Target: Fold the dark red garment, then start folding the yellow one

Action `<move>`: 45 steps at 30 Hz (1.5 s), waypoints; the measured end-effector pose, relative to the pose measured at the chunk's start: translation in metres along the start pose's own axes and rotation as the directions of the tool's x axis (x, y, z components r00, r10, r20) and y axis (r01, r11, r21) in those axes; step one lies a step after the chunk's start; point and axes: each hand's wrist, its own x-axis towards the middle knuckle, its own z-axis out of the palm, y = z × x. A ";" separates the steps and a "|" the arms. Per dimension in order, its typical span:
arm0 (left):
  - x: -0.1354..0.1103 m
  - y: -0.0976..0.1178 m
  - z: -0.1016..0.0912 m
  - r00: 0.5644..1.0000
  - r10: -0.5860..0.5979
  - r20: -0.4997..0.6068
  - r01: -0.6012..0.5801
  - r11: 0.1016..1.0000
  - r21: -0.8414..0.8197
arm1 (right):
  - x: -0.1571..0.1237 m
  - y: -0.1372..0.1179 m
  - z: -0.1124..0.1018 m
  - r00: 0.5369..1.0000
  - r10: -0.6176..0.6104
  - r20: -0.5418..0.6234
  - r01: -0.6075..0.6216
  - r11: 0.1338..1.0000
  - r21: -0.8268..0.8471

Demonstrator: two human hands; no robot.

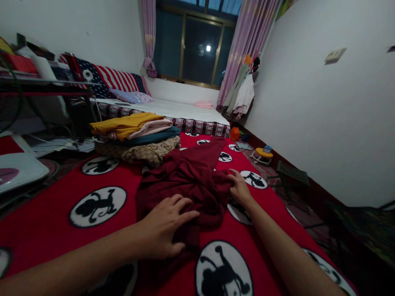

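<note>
A crumpled maroon garment point(188, 176) lies on the red blanket point(58, 230) with round monkey prints, one part of it stretching away toward the bed. Over its near left part is my left hand point(166, 226), fingers spread, thumb apart, nothing gripped. My right hand point(239, 187) is at the garment's right edge, its fingers bent around a bit of the cloth. Just beyond and to the left sits a stack of folded clothes: mustard yellow point(129, 124), pale pink, teal, and a tan patterned piece point(145, 152) at the bottom, which the maroon cloth adjoins.
A bed point(173, 109) with a white sheet stands under the window. At left is a cluttered desk point(46, 84) with a white stool-like top point(18, 170) below it. Along the right wall are a yellow stool point(263, 153), a dark folding stool point(291, 174) and hanging clothes point(245, 92).
</note>
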 end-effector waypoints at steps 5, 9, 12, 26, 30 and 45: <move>0.011 -0.007 -0.003 1.000 -0.028 -0.001 0.028 0.999 0.028 | -0.009 -0.032 -0.023 0.984 0.164 -0.064 -0.127 0.914 0.385; 0.004 -0.014 -0.030 0.994 0.040 0.099 -0.005 0.942 -0.335 | -0.021 -0.032 -0.072 0.939 0.305 -0.157 -0.239 0.911 0.336; -0.002 -0.031 -0.051 0.978 0.126 0.168 -0.012 0.832 -0.555 | -0.017 -0.023 -0.101 0.954 0.251 -0.166 -0.263 0.963 -0.053; 0.037 -0.216 -0.047 0.993 -0.092 -0.076 0.119 0.804 0.583 | -0.014 -0.064 0.054 0.957 -0.193 0.217 0.227 0.962 -0.149; 0.041 -0.228 -0.041 1.000 -0.007 -0.008 0.010 0.749 0.663 | -0.019 -0.054 0.058 0.955 -0.220 0.200 0.245 0.964 -0.108; 0.072 -0.247 -0.026 0.990 -0.081 -0.119 0.128 0.867 0.481 | -0.027 -0.061 0.050 0.956 -0.190 0.225 0.209 0.976 -0.062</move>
